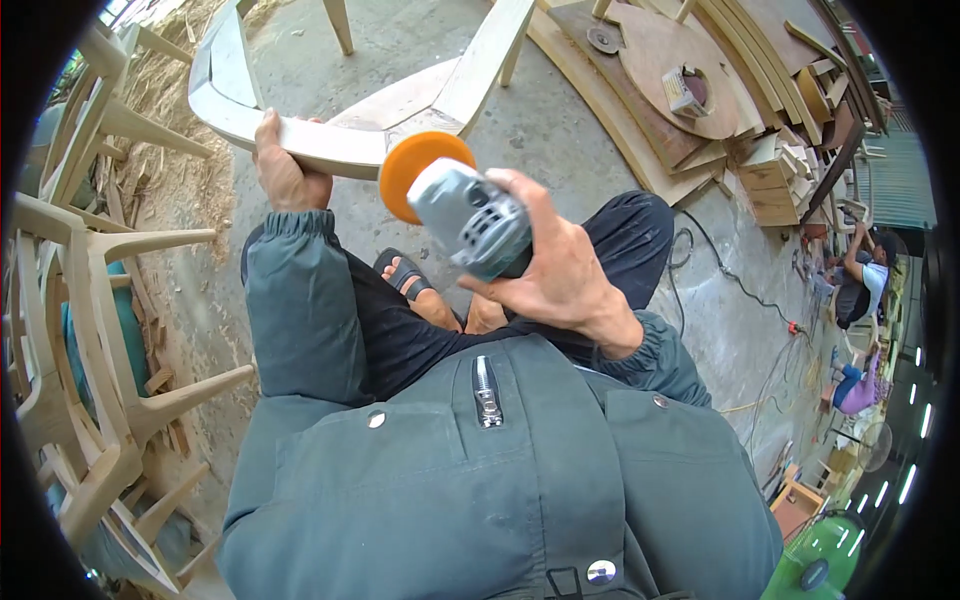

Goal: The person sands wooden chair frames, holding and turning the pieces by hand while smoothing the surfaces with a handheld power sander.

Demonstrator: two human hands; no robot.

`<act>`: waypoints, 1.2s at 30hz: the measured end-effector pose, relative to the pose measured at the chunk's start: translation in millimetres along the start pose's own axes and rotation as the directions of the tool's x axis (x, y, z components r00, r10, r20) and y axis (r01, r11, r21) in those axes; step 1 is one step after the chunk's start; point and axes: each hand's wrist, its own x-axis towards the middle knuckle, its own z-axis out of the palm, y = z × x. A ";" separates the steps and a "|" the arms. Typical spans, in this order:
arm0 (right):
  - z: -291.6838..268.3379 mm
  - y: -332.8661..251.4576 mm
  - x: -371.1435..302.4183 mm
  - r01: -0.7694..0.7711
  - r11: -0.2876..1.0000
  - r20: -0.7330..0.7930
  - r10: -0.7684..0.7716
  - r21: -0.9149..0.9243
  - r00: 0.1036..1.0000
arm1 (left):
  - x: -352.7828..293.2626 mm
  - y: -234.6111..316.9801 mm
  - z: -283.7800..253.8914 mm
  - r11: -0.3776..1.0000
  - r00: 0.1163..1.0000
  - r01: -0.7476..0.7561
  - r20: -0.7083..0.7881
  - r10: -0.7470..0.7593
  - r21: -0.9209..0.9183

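My left hand is closed round the near rail of a pale wooden chair frame, its thumb on the top face. In my right hand is an angle grinder with a grey and white body, gripped with thumb and fingers around it. An orange sanding disc on the grinder is at the rail's edge, just right of my left hand. Whether disc and wood touch, I cannot tell. The frame has a curved rail, a joined corner and legs pointing away from me.
Several unfinished wooden chairs are stacked at the left, over wood shavings. Boards and a round wooden panel lie at the upper right, near a box of offcuts. A black cable crosses the concrete floor. Two people work at the far right.
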 end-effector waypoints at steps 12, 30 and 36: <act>-63.6 87.8 34.1 -0.233 0.871 -0.254 0.366 0.433 0.895 | 14.5 20.2 -13.1 0.995 0.987 0.076 0.133 -0.084 0.064; 11.0 -9.4 46.4 0.015 1.000 0.004 -0.015 0.027 1.000 | 137.3 61.9 -10.9 0.928 0.819 0.262 0.448 -0.358 0.264; -13.4 12.9 51.9 -0.032 0.998 -0.082 0.037 0.054 0.996 | 114.6 57.6 9.4 0.912 0.867 0.237 0.351 -0.354 0.333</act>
